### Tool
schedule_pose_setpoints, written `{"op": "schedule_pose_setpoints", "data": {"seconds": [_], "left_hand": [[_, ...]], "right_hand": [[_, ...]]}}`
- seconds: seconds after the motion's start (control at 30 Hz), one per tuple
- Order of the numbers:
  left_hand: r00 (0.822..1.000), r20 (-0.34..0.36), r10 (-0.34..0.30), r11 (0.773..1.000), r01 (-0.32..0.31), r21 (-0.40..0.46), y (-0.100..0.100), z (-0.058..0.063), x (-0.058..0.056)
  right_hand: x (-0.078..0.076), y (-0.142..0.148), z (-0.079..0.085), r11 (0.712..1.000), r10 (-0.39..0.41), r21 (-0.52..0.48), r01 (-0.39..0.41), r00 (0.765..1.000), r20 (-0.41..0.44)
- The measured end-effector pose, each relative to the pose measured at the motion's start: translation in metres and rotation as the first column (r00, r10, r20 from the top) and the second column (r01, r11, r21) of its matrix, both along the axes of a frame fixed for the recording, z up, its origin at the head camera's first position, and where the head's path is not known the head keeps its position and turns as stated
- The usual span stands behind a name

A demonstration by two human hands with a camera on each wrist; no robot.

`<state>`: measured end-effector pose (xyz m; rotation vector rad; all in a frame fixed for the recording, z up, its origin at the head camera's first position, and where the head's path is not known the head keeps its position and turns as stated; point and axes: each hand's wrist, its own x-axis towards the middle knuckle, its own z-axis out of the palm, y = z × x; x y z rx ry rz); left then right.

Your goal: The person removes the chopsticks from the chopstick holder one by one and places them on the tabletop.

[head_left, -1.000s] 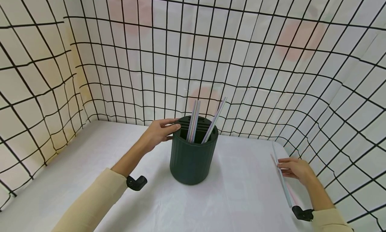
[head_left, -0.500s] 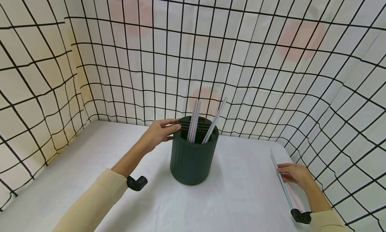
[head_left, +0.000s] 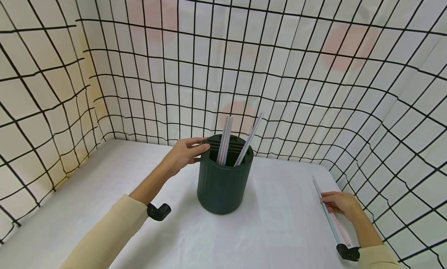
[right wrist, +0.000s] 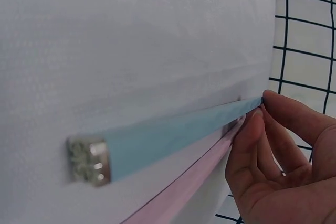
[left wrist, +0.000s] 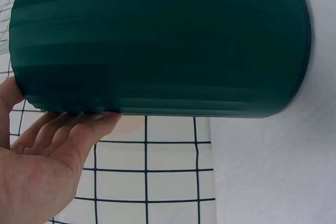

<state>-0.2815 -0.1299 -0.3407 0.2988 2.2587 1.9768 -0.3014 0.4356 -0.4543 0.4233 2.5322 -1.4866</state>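
Observation:
A dark green ribbed chopstick holder [head_left: 223, 191] stands upright on the table, with several pastel chopsticks [head_left: 224, 141] leaning in its front opening and another group [head_left: 248, 140] tilted right. My left hand [head_left: 183, 152] grips the holder's left side near the rim; in the left wrist view its fingers [left wrist: 79, 132] lie against the ribbed wall. At the table's right side, my right hand [head_left: 342, 203] pinches a light-blue chopstick [right wrist: 168, 140] between thumb and fingertips. This chopstick has a patterned metal end cap [right wrist: 89, 162]. Beneath it, a pink chopstick [right wrist: 184, 192] lies alongside.
Black wire grid panels [head_left: 209, 67] surround the table on the left, back and right, the right one close to my right hand. A white cloth [head_left: 276, 214] covers the table. Both wrists carry a black camera mount [head_left: 158, 212].
My right hand has moved slightly toward me, and the light-blue chopstick has shifted the same way in its fingers. The left hand and the holder stay in place.

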Motion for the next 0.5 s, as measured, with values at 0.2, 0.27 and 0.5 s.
{"op": "schedule_pose_setpoints", "data": {"seconds": [0.2,0.27,0.5], "left_hand": [[1.000,-0.006,0.000,1.000,0.000,-0.009,0.0001,-0.0003,0.0000],[1.000,-0.006,0.001,1.000,-0.001,-0.010,0.0001,-0.0002,0.0000],[1.000,-0.003,0.002,1.000,-0.002,-0.011,0.0001,0.0007,0.0007]], "right_hand": [[0.0011,-0.0008,-0.0010,1.000,-0.005,0.005,0.005,1.000,0.009],[0.0011,-0.0003,-0.0014,1.000,0.000,0.007,0.000,1.000,0.007],[0.0018,0.0004,-0.0022,1.000,0.005,0.007,-0.005,1.000,0.002]]}}
